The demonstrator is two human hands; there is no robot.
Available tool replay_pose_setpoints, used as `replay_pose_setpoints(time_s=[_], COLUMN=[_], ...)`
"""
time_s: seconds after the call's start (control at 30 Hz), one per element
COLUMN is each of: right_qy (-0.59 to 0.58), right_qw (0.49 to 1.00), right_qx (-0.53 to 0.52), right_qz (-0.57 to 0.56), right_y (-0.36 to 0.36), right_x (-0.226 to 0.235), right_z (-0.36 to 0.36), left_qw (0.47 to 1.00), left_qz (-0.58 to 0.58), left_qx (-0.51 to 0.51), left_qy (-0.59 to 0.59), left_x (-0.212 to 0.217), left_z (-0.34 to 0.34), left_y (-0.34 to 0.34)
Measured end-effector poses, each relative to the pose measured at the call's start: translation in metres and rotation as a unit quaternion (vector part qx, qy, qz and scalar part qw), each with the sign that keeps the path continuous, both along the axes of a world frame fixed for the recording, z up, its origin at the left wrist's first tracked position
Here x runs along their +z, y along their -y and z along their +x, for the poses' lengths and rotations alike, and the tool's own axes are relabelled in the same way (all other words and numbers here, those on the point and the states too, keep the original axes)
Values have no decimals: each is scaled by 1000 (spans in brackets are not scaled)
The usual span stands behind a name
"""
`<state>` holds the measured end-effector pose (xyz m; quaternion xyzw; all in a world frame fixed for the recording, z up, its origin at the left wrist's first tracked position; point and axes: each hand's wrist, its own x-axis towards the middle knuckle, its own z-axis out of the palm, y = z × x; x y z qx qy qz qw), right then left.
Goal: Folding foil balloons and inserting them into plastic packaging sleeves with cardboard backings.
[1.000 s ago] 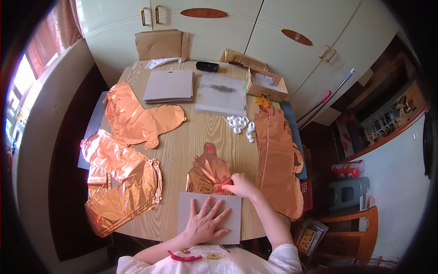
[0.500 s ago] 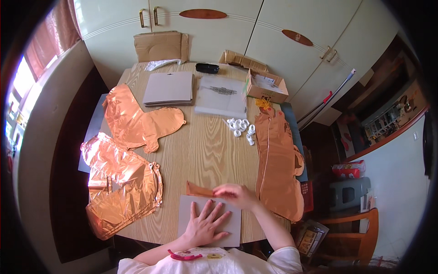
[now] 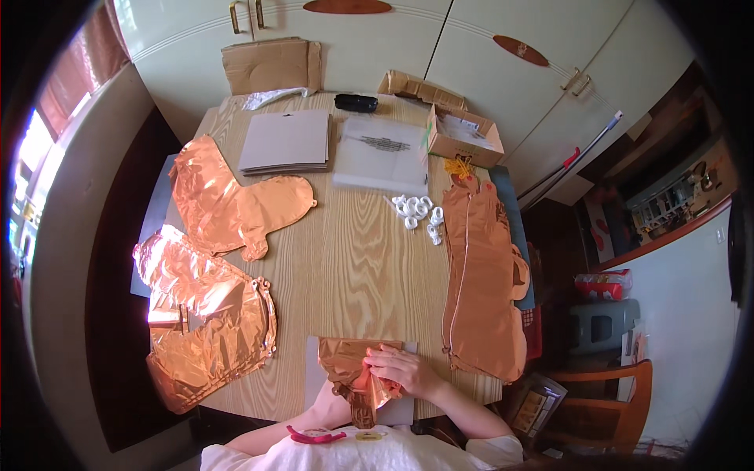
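A copper-coloured foil balloon (image 3: pixel 342 355), folded flat along its far edge, lies over a grey cardboard sheet (image 3: pixel 312 357) at the near table edge. Its loose near end hangs toward my shirt. My right hand (image 3: pixel 402 370) has its fingers bent and pressed together on the balloon's right part. Below the foil comes my left hand (image 3: pixel 328 404); its fingers are hidden under the balloon. More flat copper foil balloons (image 3: pixel 212 314) are spread along the left side. A long stack of foil balloons (image 3: pixel 481 282) lies at the right edge.
Farther back are a stack of grey cardboard sheets (image 3: pixel 287 140), clear plastic bags (image 3: pixel 381 161), white ribbon rolls (image 3: pixel 412 208), an open carton (image 3: pixel 467 140) and a black case (image 3: pixel 356 103). A wooden chair (image 3: pixel 605 400) stands at the right. Cabinets (image 3: pixel 377 47) rise behind the table.
The foil balloon has come from beyond the cardboard sheet to lie over it. My left hand, spread flat on the cardboard before, is now partly under the foil. My right hand has moved nearer.
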<state>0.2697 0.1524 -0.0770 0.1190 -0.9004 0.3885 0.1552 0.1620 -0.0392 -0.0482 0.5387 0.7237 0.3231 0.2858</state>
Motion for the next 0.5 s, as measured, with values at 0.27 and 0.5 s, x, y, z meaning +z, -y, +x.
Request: replay_pose_setpoints(time_s=[0.27,0.5], right_qy=[21,35], right_qw=[1000,999], right_qx=[-4,-9], right_qz=[23,30], right_y=[2,3], right_x=[-2,-4], right_z=[0,1], left_qw=[981,990], left_qz=[185,40], left_qx=[67,97], left_qy=[-8,-95], left_x=[-10,12], left_z=[-2,-75], left_y=[8,48])
